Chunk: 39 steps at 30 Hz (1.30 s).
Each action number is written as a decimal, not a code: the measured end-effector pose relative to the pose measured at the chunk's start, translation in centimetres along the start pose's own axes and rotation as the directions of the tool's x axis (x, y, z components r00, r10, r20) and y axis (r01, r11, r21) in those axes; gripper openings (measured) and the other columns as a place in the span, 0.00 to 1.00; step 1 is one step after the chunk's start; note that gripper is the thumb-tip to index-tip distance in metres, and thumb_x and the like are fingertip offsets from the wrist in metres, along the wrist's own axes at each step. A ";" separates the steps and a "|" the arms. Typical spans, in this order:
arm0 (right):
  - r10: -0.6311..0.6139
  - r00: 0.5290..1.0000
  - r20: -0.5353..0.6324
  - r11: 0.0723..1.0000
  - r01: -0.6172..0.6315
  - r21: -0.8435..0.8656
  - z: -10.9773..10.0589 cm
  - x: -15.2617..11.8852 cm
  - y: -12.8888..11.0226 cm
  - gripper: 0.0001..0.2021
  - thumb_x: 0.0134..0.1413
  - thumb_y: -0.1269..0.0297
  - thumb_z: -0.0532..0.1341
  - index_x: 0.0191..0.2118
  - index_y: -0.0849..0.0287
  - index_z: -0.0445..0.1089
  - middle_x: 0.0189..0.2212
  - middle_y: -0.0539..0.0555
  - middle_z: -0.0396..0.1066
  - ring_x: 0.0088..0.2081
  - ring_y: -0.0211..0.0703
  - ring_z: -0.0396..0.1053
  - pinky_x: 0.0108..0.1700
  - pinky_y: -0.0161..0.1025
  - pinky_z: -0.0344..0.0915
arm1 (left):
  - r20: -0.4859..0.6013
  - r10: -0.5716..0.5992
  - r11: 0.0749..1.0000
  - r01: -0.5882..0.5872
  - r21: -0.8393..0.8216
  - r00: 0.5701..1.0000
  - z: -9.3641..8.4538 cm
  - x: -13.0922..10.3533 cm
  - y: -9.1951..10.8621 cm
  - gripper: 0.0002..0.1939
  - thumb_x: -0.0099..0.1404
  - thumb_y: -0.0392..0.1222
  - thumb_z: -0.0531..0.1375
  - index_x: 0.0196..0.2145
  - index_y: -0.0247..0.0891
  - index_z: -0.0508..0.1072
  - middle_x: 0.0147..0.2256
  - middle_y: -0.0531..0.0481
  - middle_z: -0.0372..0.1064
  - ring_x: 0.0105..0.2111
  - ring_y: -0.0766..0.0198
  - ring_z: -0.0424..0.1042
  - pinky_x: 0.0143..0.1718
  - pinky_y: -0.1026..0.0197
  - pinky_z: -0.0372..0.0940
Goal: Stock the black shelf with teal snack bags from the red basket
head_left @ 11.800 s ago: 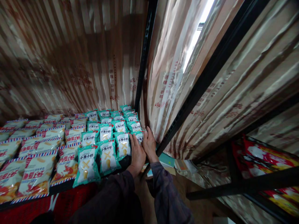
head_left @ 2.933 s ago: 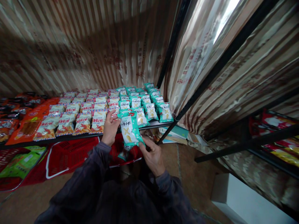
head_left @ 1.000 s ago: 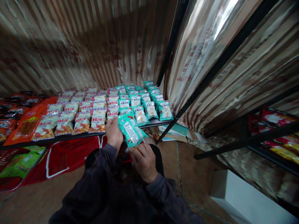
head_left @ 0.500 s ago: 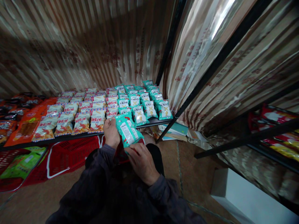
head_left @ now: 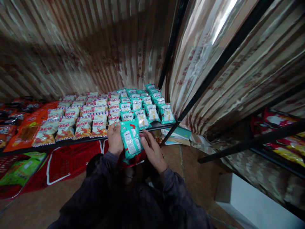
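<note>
My left hand (head_left: 115, 140) grips the left edge of a teal snack bag (head_left: 131, 140), its printed back with a pale label panel facing up. At the bag's right edge is my right hand (head_left: 154, 151), fingers stretched out and apart; it seems to touch the edge lightly. Just beyond the bag, similar teal snack bags (head_left: 141, 118) stand in rows at the right end of a black shelf (head_left: 157, 126). Cream-and-red snack bags (head_left: 82, 126) fill the rows to their left.
Orange packets (head_left: 26, 130) lie farther left on the shelf. Below are red baskets (head_left: 71, 159), one holding green packets (head_left: 17, 171). Black shelf posts (head_left: 190, 109) slant at right. Papers (head_left: 178, 135) and a white box (head_left: 257, 200) rest on the floor.
My right hand has moved from the held snack bag's lower corner up to its right side, its fingers spreading. The bag has turned more upright, still in my left hand.
</note>
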State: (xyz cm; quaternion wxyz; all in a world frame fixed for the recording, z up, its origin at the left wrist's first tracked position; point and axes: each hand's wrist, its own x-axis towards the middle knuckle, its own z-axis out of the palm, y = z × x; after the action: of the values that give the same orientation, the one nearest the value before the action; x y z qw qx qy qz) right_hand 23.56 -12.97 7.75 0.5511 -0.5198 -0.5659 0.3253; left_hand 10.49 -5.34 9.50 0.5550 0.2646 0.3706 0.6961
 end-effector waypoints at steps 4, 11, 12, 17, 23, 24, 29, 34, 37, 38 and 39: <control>0.033 0.999 0.019 0.999 -0.033 0.025 0.3 0.2 0.0 0.24 0.55 0.52 0.58 0.55 0.58 0.63 0.46 0.58 0.72 0.48 0.46 0.70 0.48 0.43 0.68 | -0.050 0.018 1.000 -0.018 -0.003 0.999 0.1 -0.1 0.0 0.19 0.44 0.51 0.67 0.28 0.37 0.67 0.22 0.56 0.70 0.22 0.69 0.68 0.30 0.63 0.65; 0.120 0.992 -0.028 0.984 -0.115 0.136 0.3 0.3 0.6 0.20 0.49 0.52 0.62 0.46 0.58 0.72 0.42 0.54 0.75 0.42 0.47 0.72 0.45 0.43 0.69 | -0.004 -0.020 1.000 0.020 -0.014 1.000 -0.2 0.2 0.0 0.15 0.44 0.46 0.67 0.26 0.36 0.67 0.21 0.58 0.67 0.22 0.71 0.66 0.28 0.67 0.62; 0.137 0.989 -0.049 0.980 -0.129 0.149 0.2 0.4 0.8 0.20 0.49 0.52 0.63 0.46 0.58 0.72 0.41 0.54 0.75 0.42 0.47 0.72 0.45 0.44 0.69 | 0.025 -0.030 0.999 0.031 -0.018 0.999 -0.2 0.3 0.0 0.14 0.45 0.45 0.67 0.25 0.36 0.67 0.22 0.58 0.67 0.22 0.72 0.66 0.28 0.67 0.61; 0.166 0.980 -0.106 0.970 -0.143 0.197 0.0 0.6 1.6 0.20 0.47 0.52 0.64 0.45 0.58 0.73 0.41 0.53 0.76 0.42 0.48 0.72 0.46 0.45 0.68 | 0.176 -0.090 0.995 0.096 -0.029 0.980 0.1 -0.3 0.5 0.11 0.50 0.45 0.66 0.28 0.37 0.71 0.26 0.54 0.70 0.27 0.68 0.70 0.32 0.65 0.64; 0.171 0.980 -0.104 0.971 -0.150 0.185 -0.5 0.4 1.8 0.20 0.47 0.54 0.64 0.46 0.57 0.73 0.40 0.53 0.76 0.41 0.48 0.72 0.44 0.44 0.69 | 0.236 -0.231 0.973 0.231 0.028 0.944 0.7 -1.1 0.5 0.18 0.47 0.44 0.69 0.34 0.35 0.72 0.32 0.48 0.75 0.35 0.59 0.74 0.39 0.58 0.67; 0.174 0.979 -0.106 0.971 -0.153 0.184 -0.6 0.3 1.9 0.20 0.47 0.54 0.64 0.46 0.57 0.73 0.40 0.53 0.76 0.41 0.48 0.72 0.44 0.44 0.70 | 0.233 -0.243 0.969 0.244 0.026 0.942 0.7 -1.1 0.4 0.18 0.46 0.44 0.69 0.34 0.35 0.72 0.32 0.47 0.75 0.36 0.58 0.74 0.39 0.57 0.67; 0.170 0.973 -0.156 0.974 -0.142 0.174 -0.8 0.4 1.8 0.21 0.47 0.53 0.64 0.46 0.57 0.73 0.41 0.53 0.76 0.41 0.49 0.73 0.45 0.45 0.70 | 0.220 -0.306 0.950 0.312 0.009 0.926 0.6 -1.4 -0.3 0.18 0.48 0.48 0.68 0.34 0.35 0.72 0.34 0.46 0.75 0.38 0.57 0.74 0.41 0.57 0.67; 0.163 0.966 -0.200 0.981 -0.137 0.138 -1.0 0.5 1.7 0.21 0.48 0.53 0.64 0.46 0.58 0.73 0.40 0.52 0.77 0.41 0.49 0.73 0.45 0.45 0.70 | 0.288 -0.359 0.930 0.366 0.031 0.888 0.3 -2.3 -1.0 0.19 0.50 0.50 0.67 0.37 0.38 0.72 0.38 0.46 0.75 0.39 0.57 0.74 0.40 0.57 0.68; 0.148 0.968 -0.203 0.986 -0.127 0.112 -1.2 0.5 1.8 0.21 0.49 0.52 0.62 0.47 0.59 0.73 0.40 0.53 0.77 0.41 0.49 0.73 0.44 0.44 0.70 | 0.338 -0.356 0.930 0.365 0.038 0.871 0.4 -2.8 -1.3 0.20 0.49 0.50 0.68 0.39 0.40 0.72 0.40 0.46 0.74 0.41 0.56 0.73 0.40 0.57 0.68; 0.145 0.968 -0.205 0.987 -0.128 0.097 -1.3 0.5 1.8 0.22 0.50 0.52 0.62 0.47 0.59 0.73 0.40 0.53 0.77 0.40 0.49 0.73 0.43 0.44 0.70 | 0.343 -0.350 0.932 0.360 0.038 0.872 0.5 -3.0 -1.4 0.20 0.49 0.50 0.68 0.39 0.40 0.72 0.41 0.46 0.74 0.41 0.56 0.73 0.40 0.57 0.68; 0.144 0.968 -0.208 0.988 -0.130 0.080 -1.4 0.5 1.9 0.22 0.50 0.52 0.61 0.48 0.59 0.72 0.40 0.53 0.77 0.40 0.49 0.73 0.43 0.44 0.70 | 0.341 -0.343 0.935 0.353 0.036 0.875 0.6 -3.1 -1.5 0.20 0.50 0.50 0.68 0.39 0.40 0.72 0.42 0.46 0.73 0.41 0.56 0.73 0.40 0.57 0.68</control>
State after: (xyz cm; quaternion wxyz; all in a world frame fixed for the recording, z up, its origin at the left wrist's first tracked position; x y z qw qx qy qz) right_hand 25.40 -12.34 6.32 0.6016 -0.5711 -0.4555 0.3232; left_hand 12.54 -8.04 8.81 0.7305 0.3029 0.3003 0.5333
